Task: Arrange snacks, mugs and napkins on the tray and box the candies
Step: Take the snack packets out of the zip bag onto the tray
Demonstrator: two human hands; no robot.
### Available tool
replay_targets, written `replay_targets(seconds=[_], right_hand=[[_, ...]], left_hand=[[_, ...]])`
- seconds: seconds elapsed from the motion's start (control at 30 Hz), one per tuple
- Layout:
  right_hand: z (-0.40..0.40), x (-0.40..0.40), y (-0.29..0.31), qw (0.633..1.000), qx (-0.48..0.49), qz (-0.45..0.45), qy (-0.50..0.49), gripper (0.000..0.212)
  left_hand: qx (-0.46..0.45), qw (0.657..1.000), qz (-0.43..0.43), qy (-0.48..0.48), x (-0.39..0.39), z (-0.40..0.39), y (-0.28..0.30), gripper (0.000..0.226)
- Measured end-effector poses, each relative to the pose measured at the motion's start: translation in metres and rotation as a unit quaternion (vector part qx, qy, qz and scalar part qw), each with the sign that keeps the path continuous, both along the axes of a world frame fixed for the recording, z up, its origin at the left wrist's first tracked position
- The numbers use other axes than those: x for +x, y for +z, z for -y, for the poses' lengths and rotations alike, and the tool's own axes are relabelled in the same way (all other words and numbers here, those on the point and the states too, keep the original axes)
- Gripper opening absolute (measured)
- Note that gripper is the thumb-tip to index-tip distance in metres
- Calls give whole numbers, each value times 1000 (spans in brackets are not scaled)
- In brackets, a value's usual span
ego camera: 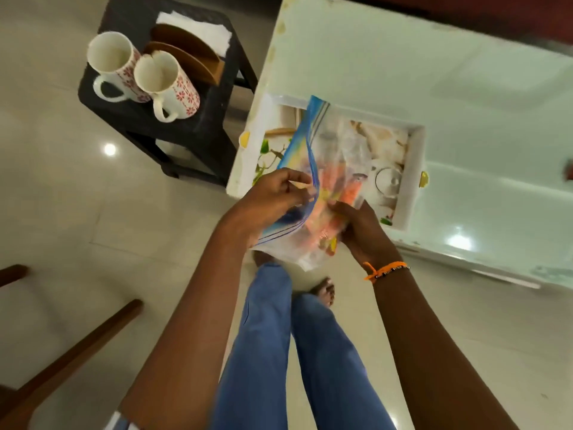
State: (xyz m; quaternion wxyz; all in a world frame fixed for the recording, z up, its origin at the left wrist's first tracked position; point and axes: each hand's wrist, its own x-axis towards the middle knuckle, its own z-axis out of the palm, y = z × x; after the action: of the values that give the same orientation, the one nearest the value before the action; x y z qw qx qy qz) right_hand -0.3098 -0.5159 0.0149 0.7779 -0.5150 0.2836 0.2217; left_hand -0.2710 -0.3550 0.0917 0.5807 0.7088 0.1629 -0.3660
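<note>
holding the zip bag (313, 193) of orange and yellow candies above the tray (414, 169) at the table's (465, 88) near-left corner, my left hand (273, 203) fingers pinching the blue zipper lip, right hand (362, 231) fingers curled under the crinkly clear plastic. i judge opening is underway; next, parting the seal. two glossy floral mugs (145, 76) wait on the dark stool (192, 119).

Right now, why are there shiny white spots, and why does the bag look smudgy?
In the head view, ceiling lights glare off the floor and the glossy table; the zip bag and both hands blur from motion; the wide lens bends the edges.
</note>
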Motion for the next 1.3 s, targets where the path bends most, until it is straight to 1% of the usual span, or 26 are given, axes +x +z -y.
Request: replay_targets(seconds=[0.07, 0.1, 0.13, 0.17, 0.2, 0.23, 0.27, 0.3, 0.33, 0.37, 0.4, 0.47, 0.5, 0.53, 0.57, 0.6, 0.67, 0.7, 0.8, 0.93, 1.03, 1.07, 1.13, 1.2, 1.27, 1.3], right_hand=[[-5, 1, -8, 1000, -9, 15, 16, 34], [-7, 2, -12, 1000, -7, 19, 19, 34], [-7, 3, -15, 1000, 5, 15, 22, 35], [-7, 4, -19, 999, 20, 11, 25, 36], [-5, 4, -23, 999, 32, 9, 27, 34], [-2, 4, -25, 999, 42, 9, 28, 33], [-1, 5, -25, 998, 52, 10, 30, 33], [0, 5, -23, 998, 58, 6, 30, 34], [0, 5, -22, 998, 50, 1, 33, 34], [-2, 4, -20, 998, 32, -2, 44, 36], [-4, 4, -15, 998, -1, -4, 64, 38], [-9, 5, 1, 989, -106, 17, 97, 38], [-11, 5, 9, 984, -154, 37, 81, 34], [-12, 5, 20, 981, -179, 57, 47, 29], [-14, 4, 33, 980, -185, 76, 10, 27], [-15, 2, 45, 976, -196, 96, -11, 30], [-17, -2, 66, 961, -243, 130, 9, 46], [-17, -4, 74, 953, -264, 143, 28, 49], [-11, -3, 90, 938, -300, 163, 60, 41], [1, 3, 98, 900, -383, 178, 109, 34], [12, 5, 106, 875, -443, 178, 73, 32], [17, 4, 110, 863, -471, 173, 61, 32], [20, 3, 122, 824, -534, 182, 46, 32], [11, 2, 139, 797, -553, 242, 27, 26], [-9, 5, 145, 795, -527, 298, 49, 19], [-21, 8, 142, 802, -510, 302, 78, 16]], left_hand=[[49, 996, 46, -51, -8, 6, -3, 36], [99, 988, 103, -60, -10, 8, -5, 44], [169, 968, 176, -62, -13, 8, -7, 51], [256, 935, 236, -60, -15, 6, -11, 61], [328, 905, 267, -43, -17, 4, -13, 73], [356, 900, 251, -16, -17, 1, -16, 83], [322, 927, 190, 23, -17, -3, -18, 86], [247, 960, 115, 63, -16, -5, -19, 79], [173, 981, 54, 71, -16, -7, -20, 64], [147, 988, 38, 42, -17, -9, -20, 47], [146, 988, 56, 8, -17, -10, -19, 33], [136, 985, 102, -7, -18, -5, -11, 21], [130, 985, 116, -4, -19, 0, -4, 22], [127, 983, 130, 3, -20, 6, 3, 25], [133, 980, 144, 8, -22, 11, 7, 25], [141, 977, 158, 6, -24, 16, 11, 23], [154, 970, 190, 3, -28, 25, 16, 17], [158, 967, 200, 14, -30, 29, 19, 18], [177, 957, 224, 48, -35, 34, 27, 25], [209, 940, 249, 103, -37, 32, 33, 26], [231, 917, 268, 185, -33, 22, 38, 27], [233, 910, 271, 209, -31, 18, 41, 27], [233, 903, 278, 232, -29, 12, 46, 27], [227, 898, 289, 242, -30, 12, 51, 26], [212, 896, 297, 252, -32, 14, 57, 26], [207, 897, 298, 254, -34, 16, 58, 27]])
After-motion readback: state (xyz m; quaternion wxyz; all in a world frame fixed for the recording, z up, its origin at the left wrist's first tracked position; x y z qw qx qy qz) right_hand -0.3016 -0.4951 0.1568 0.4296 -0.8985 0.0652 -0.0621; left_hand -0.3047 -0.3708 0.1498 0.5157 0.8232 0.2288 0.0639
